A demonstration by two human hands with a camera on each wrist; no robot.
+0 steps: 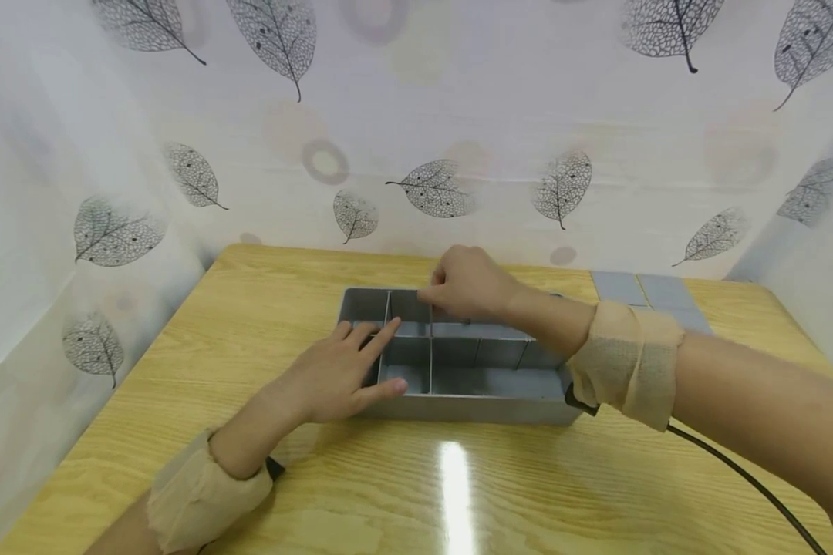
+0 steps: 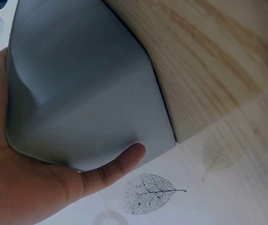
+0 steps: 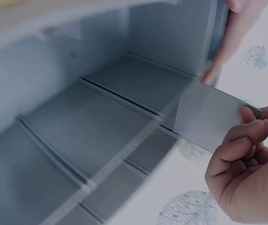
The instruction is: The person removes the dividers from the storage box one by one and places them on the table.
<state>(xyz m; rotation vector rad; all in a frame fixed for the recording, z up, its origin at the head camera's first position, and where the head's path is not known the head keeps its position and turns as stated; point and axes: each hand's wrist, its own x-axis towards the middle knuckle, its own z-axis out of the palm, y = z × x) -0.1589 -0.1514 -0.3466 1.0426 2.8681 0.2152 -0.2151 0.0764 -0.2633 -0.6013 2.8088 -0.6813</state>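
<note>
A grey divided box [image 1: 472, 408] stands on the wooden table, with thin partitions forming several compartments. My right hand [image 1: 475, 285] is over its back row, thumb and finger pinching the edge of a thin flat grey divider [image 3: 209, 112]. In the right wrist view, this divider stands partly out past the rim, its other end between the box walls. My left hand [image 1: 336, 374] rests on the left end of the box with its fingers spread. One straight digit [image 2: 117, 166] lies along the outer wall in the left wrist view.
Flat grey panels [image 1: 621, 287] lie at the table's back right. A leaf-patterned curtain [image 1: 430, 123] hangs behind and beside the wooden table [image 1: 250, 308]. A black cable [image 1: 750, 470] trails from the right wrist band [image 1: 625, 362].
</note>
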